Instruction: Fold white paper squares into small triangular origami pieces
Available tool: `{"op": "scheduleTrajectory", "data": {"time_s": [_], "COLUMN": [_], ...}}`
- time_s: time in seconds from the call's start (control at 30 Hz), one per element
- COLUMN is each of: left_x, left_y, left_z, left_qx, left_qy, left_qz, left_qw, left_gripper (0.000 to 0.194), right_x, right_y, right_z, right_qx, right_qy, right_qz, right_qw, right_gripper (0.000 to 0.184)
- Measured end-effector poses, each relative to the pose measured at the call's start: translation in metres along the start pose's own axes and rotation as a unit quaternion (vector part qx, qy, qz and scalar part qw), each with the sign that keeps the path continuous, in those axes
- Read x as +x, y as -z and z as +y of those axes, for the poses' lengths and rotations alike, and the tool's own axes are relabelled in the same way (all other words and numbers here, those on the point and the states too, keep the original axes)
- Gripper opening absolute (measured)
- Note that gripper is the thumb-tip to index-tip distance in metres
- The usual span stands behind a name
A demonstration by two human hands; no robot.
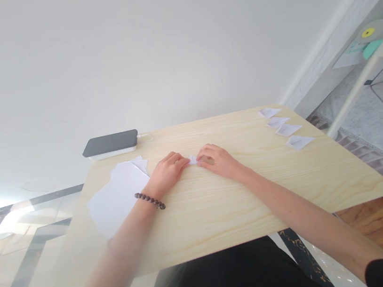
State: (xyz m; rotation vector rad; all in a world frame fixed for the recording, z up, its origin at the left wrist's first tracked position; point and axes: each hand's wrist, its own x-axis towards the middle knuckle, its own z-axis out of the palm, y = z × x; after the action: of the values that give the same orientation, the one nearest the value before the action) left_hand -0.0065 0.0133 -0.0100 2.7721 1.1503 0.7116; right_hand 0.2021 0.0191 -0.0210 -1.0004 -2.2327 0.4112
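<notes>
A small folded piece of white paper [193,160] lies at the middle of the wooden table [216,220]. My left hand [169,170], with a dark beaded bracelet [149,200] on its wrist, pinches the paper's left end. At the right end, the fingertips of my right hand [220,160] are closed on the same paper. Much of the folded paper is hidden behind my fingers. Left of my left hand, a stack of white paper sheets [115,197] rests on the table, partly under my forearm.
Several folded white paper pieces [300,141] lie in a row near the table's far right. A dark-screened device [111,143] with a white cable [146,136] sits at the back left. Behind the table rises a white wall [164,47]. A pale pole [353,92] stands beyond its right edge.
</notes>
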Motion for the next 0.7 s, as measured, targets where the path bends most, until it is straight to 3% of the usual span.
{"op": "scheduleTrajectory", "data": {"time_s": [0.27, 0.7], "left_x": [0.002, 0.003], "left_y": [0.007, 0.006], "left_z": [0.004, 0.008], "left_qx": [0.028, 0.008], "left_qy": [-0.022, -0.026], "left_qz": [0.041, 0.087], "left_qw": [0.999, 0.996], "left_gripper": [0.02, 0.013], "right_x": [0.002, 0.002], "right_y": [0.0, 0.002], "right_z": [-0.006, -0.012], "right_qx": [-0.081, -0.055], "right_qy": [0.041, 0.082], "right_qz": [0.032, 0.032], "right_qw": [0.995, 0.995], "right_gripper": [0.02, 0.019]}}
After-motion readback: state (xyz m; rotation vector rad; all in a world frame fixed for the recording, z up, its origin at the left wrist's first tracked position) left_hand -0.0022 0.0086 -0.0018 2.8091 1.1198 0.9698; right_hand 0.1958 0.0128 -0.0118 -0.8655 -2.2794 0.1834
